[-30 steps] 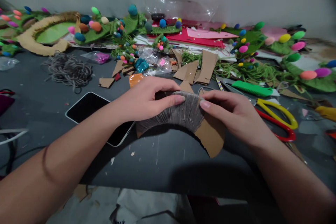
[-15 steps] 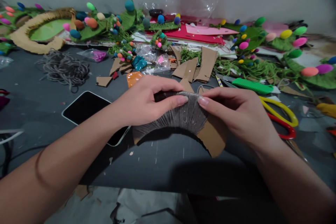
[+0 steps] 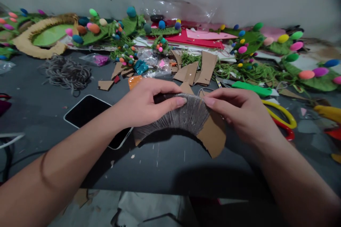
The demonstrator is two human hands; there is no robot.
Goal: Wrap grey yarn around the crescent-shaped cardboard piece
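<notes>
A curved cardboard arc (image 3: 213, 135) is held over the table, its middle wound closely with grey yarn (image 3: 183, 117). Its right end shows bare brown card, and a small bare tip shows at the left. My left hand (image 3: 146, 102) grips the wrapped part from the upper left, thumb on the near face and fingers behind, largely hidden. At the top edge, where wrapping meets bare card, my right hand (image 3: 243, 113) pinches the yarn between thumb and forefinger. A loose grey strand loops behind its fingertips.
A phone (image 3: 89, 111) lies by my left forearm, below a heap of grey yarn (image 3: 68, 72). Yellow-and-red-handled scissors (image 3: 289, 118) and a green-handled cutter (image 3: 252, 88) lie at right. Cardboard scraps (image 3: 207, 67) and green leaf pieces with colored balls (image 3: 319, 74) line the back.
My right thumb and forefinger have shifted slightly right along the arc's top edge, away from my left thumb. My left hand keeps its hold. The view has moved a little.
</notes>
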